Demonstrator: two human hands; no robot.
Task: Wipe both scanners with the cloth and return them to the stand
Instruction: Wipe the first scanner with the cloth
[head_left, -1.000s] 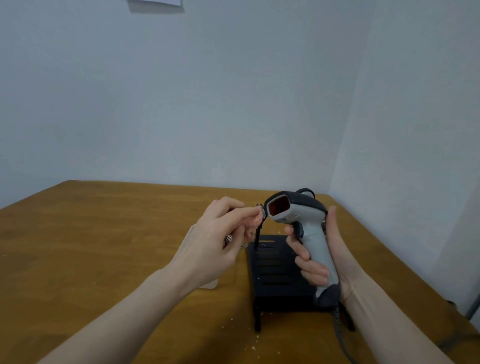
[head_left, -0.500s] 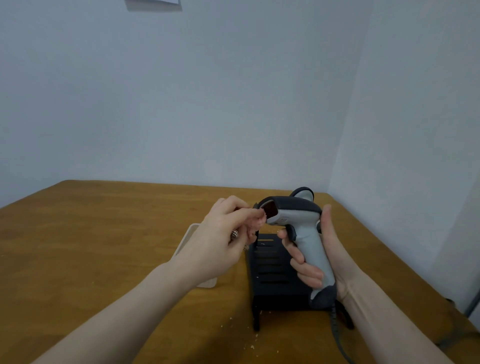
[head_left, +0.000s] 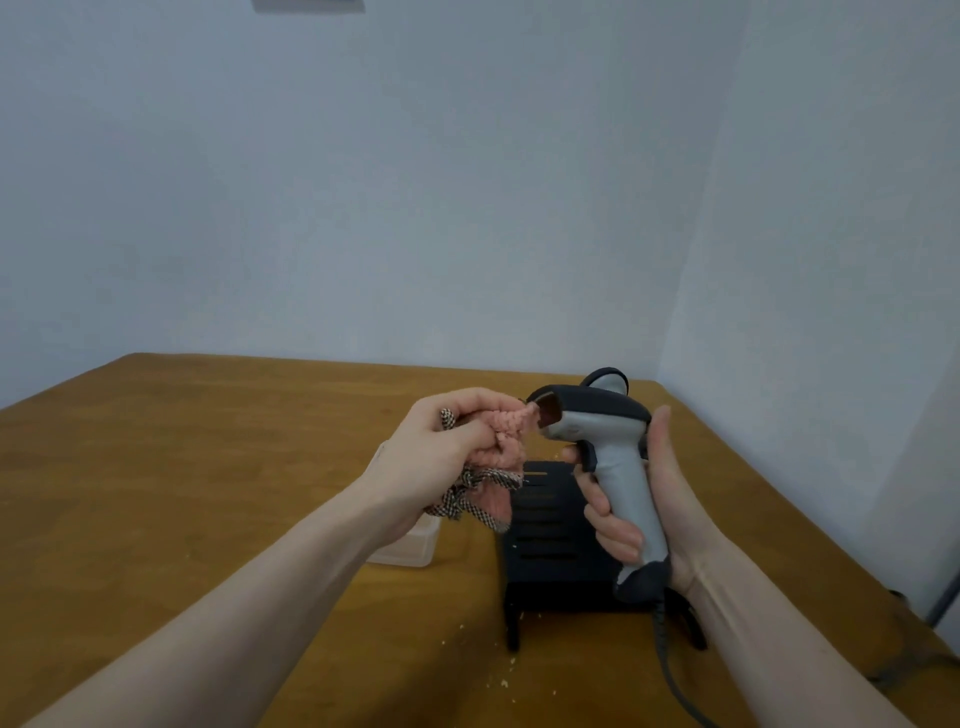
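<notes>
Two hands over wooden table (head_left: 208, 467), left (head_left: 447, 447) clutching cloth (head_left: 498, 457), right (head_left: 639, 499) gripping scanner (head_left: 613, 447), pale walls (head_left: 415, 182)

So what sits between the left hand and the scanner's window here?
Only the pink cloth, bunched in the left hand; in the head view its tip meets the scanner window.

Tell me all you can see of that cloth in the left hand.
The cloth is a small, soft pink rag with a nubbly weave and a black-and-white checked edge. It is bunched in the left hand, one corner pressed to the scanner window, the rest hanging below the fist above the black stand.
</notes>
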